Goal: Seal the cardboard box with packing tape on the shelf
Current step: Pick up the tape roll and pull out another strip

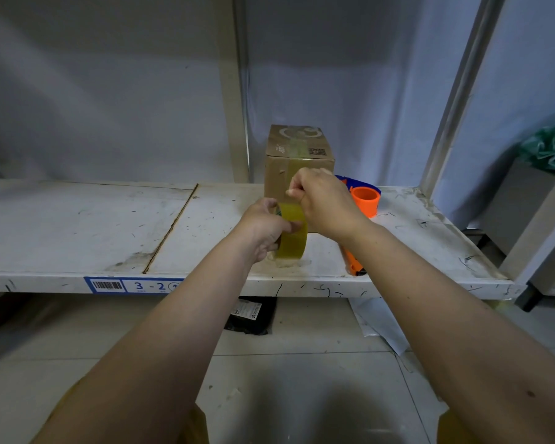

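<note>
A small cardboard box (297, 158) stands on the white shelf (87, 225), with a strip of tape across its top and down its front face. In front of it, my left hand (265, 229) grips a roll of yellowish packing tape (291, 238) held upright just above the shelf. My right hand (321, 200) is closed above the roll, fingers pinched at the tape's loose end near the box's front face. The lower part of the box is hidden behind my hands.
An orange and blue tape dispenser (364, 201) lies on the shelf right of the box, its orange handle (353, 262) near the front edge. Shelf uprights stand behind the box (234, 91) and at right (455, 100). A black packet (252, 315) lies on the floor below.
</note>
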The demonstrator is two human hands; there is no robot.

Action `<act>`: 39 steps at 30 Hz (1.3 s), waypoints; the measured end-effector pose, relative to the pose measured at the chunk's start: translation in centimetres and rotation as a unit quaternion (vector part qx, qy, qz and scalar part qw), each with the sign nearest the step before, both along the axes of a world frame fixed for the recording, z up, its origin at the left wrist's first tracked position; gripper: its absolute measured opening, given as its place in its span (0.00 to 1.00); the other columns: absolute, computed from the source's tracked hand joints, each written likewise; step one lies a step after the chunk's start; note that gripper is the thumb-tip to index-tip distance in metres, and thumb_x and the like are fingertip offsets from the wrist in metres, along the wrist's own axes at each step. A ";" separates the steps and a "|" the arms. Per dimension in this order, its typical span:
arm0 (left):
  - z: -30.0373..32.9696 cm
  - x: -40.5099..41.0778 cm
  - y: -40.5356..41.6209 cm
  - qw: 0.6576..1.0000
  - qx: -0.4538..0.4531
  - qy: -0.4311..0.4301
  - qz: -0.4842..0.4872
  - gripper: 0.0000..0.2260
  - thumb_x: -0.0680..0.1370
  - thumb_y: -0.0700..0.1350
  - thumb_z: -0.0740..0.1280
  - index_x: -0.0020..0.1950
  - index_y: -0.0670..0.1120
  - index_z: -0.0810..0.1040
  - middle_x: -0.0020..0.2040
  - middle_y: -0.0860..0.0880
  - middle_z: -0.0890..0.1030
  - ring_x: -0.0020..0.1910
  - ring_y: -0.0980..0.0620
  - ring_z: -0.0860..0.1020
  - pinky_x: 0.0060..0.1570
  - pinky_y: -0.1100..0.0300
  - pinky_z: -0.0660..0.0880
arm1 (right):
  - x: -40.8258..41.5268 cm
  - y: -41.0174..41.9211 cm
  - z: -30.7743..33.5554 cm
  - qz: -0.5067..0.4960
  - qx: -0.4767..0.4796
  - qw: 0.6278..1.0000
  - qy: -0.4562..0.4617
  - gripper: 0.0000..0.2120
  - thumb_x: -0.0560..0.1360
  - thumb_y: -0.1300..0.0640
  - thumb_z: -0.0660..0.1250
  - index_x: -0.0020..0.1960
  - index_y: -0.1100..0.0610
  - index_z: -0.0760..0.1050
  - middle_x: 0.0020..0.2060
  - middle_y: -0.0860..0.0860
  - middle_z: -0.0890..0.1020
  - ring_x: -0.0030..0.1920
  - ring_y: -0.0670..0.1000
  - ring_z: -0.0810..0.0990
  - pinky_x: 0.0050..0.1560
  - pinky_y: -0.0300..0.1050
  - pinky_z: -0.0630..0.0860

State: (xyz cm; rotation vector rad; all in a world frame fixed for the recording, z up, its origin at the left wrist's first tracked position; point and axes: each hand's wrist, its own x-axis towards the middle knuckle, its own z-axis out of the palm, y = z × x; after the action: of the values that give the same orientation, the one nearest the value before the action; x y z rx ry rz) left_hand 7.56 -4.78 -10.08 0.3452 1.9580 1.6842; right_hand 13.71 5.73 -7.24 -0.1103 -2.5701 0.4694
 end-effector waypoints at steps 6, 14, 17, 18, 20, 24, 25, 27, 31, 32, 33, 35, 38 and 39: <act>0.1 0.5 -0.8 0.996 -0.002 0.087 -0.004 0.30 0.69 0.40 0.76 0.69 0.50 0.69 0.58 0.46 0.78 0.55 0.46 0.78 0.45 0.57 0.79 | 0.0 0.8 1.4 0.014 0.012 0.999 -0.039 0.06 0.79 0.53 0.61 0.45 0.53 0.72 0.43 0.47 0.75 0.47 0.48 0.72 0.44 0.43 0.68; 0.8 0.8 -0.5 0.976 0.106 0.187 0.032 0.09 0.74 0.38 0.69 0.35 0.47 0.78 0.37 0.49 0.77 0.39 0.52 0.74 0.37 0.63 0.72 | 0.8 1.4 3.3 0.057 -0.021 0.996 -0.064 0.04 0.77 0.54 0.64 0.44 0.52 0.72 0.40 0.46 0.76 0.41 0.46 0.72 0.36 0.34 0.64; 1.0 0.9 -0.1 0.975 0.124 0.176 0.048 0.09 0.75 0.38 0.68 0.35 0.47 0.78 0.36 0.48 0.77 0.36 0.52 0.73 0.34 0.62 0.71 | 1.2 1.5 2.6 0.067 -0.131 0.989 -0.029 0.04 0.78 0.54 0.63 0.47 0.53 0.75 0.41 0.44 0.76 0.41 0.41 0.73 0.39 0.33 0.68; 1.2 0.8 0.1 0.975 0.132 0.170 0.056 0.10 0.75 0.38 0.68 0.34 0.48 0.79 0.36 0.48 0.78 0.36 0.52 0.74 0.35 0.61 0.71 | 1.2 1.5 2.1 0.066 -0.181 0.981 -0.012 0.05 0.78 0.53 0.62 0.51 0.53 0.75 0.46 0.45 0.77 0.44 0.41 0.74 0.43 0.34 0.71; 1.5 0.6 0.3 0.974 0.140 0.164 0.066 0.11 0.75 0.38 0.69 0.34 0.50 0.79 0.35 0.50 0.80 0.37 0.52 0.76 0.39 0.59 0.74 | 1.2 1.6 1.0 0.053 -0.302 0.952 0.026 0.11 0.79 0.53 0.59 0.62 0.51 0.71 0.55 0.49 0.76 0.53 0.45 0.77 0.54 0.42 0.76; 1.7 0.5 0.3 0.975 0.144 0.152 0.073 0.10 0.74 0.39 0.69 0.34 0.49 0.80 0.36 0.49 0.81 0.42 0.48 0.78 0.51 0.49 0.77 | 1.6 2.1 -0.3 0.015 -0.446 0.893 0.059 0.18 0.81 0.50 0.54 0.70 0.46 0.61 0.57 0.51 0.78 0.54 0.46 0.77 0.56 0.43 0.73; 1.6 0.5 0.3 0.976 0.143 0.144 0.076 0.10 0.75 0.40 0.69 0.33 0.48 0.79 0.36 0.49 0.81 0.42 0.48 0.78 0.52 0.48 0.77 | 1.8 2.2 -0.6 0.018 -0.452 0.890 0.054 0.17 0.81 0.50 0.55 0.70 0.47 0.62 0.55 0.52 0.80 0.54 0.46 0.77 0.54 0.41 0.72; 1.4 0.5 0.2 0.978 0.141 0.133 0.082 0.11 0.75 0.41 0.69 0.33 0.49 0.79 0.36 0.49 0.81 0.42 0.48 0.78 0.55 0.47 0.77 | 2.1 1.9 -1.0 0.036 -0.456 0.887 0.056 0.15 0.79 0.50 0.60 0.65 0.50 0.64 0.51 0.52 0.83 0.53 0.45 0.78 0.49 0.37 0.71; 1.2 0.6 0.3 0.979 0.136 0.121 0.086 0.11 0.75 0.42 0.69 0.32 0.49 0.80 0.37 0.49 0.81 0.45 0.47 0.79 0.58 0.42 0.77 | 2.0 1.6 -1.4 0.059 -0.415 0.904 0.085 0.13 0.74 0.62 0.68 0.49 0.51 0.65 0.42 0.55 0.81 0.45 0.49 0.80 0.49 0.42 0.76; 1.2 0.6 0.4 0.980 0.135 0.121 0.088 0.11 0.75 0.42 0.69 0.32 0.49 0.79 0.36 0.49 0.81 0.44 0.47 0.79 0.58 0.42 0.77 | 1.9 1.6 -1.5 0.054 -0.398 0.912 0.087 0.14 0.74 0.64 0.68 0.45 0.51 0.64 0.41 0.56 0.81 0.44 0.50 0.79 0.50 0.46 0.77; 1.2 0.6 0.4 0.980 0.134 0.119 0.090 0.12 0.75 0.42 0.69 0.32 0.49 0.79 0.36 0.49 0.81 0.44 0.47 0.79 0.58 0.42 0.77 | 1.8 1.7 -1.5 0.049 -0.378 0.920 0.091 0.14 0.73 0.65 0.68 0.43 0.51 0.65 0.41 0.58 0.80 0.44 0.53 0.79 0.50 0.48 0.77; 1.1 0.6 0.4 0.980 0.133 0.117 0.090 0.13 0.75 0.42 0.69 0.30 0.50 0.80 0.36 0.50 0.81 0.45 0.47 0.79 0.58 0.42 0.77 | 1.6 1.7 -1.6 0.041 -0.335 0.936 0.101 0.11 0.73 0.66 0.67 0.41 0.52 0.68 0.41 0.59 0.79 0.43 0.55 0.78 0.48 0.50 0.78; 1.1 0.5 0.3 0.981 0.128 0.116 0.087 0.13 0.75 0.42 0.69 0.29 0.50 0.79 0.37 0.49 0.81 0.45 0.47 0.79 0.58 0.42 0.76 | 1.3 1.6 -1.7 0.046 -0.302 0.946 0.107 0.05 0.74 0.67 0.65 0.44 0.58 0.75 0.38 0.48 0.77 0.42 0.46 0.76 0.46 0.42 0.76; 1.1 0.5 0.2 0.981 0.128 0.116 0.085 0.13 0.75 0.42 0.69 0.29 0.50 0.79 0.36 0.49 0.81 0.45 0.47 0.79 0.58 0.42 0.76 | 1.3 1.6 -1.7 0.046 -0.300 0.947 0.109 0.05 0.74 0.67 0.65 0.45 0.58 0.76 0.38 0.46 0.77 0.42 0.44 0.76 0.46 0.39 0.75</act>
State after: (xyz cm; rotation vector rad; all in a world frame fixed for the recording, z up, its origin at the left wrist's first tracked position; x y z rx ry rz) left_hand 8.05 -4.53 -8.96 0.5007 1.9825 2.0981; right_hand 14.97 7.31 -8.98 -0.1415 -2.1452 1.2171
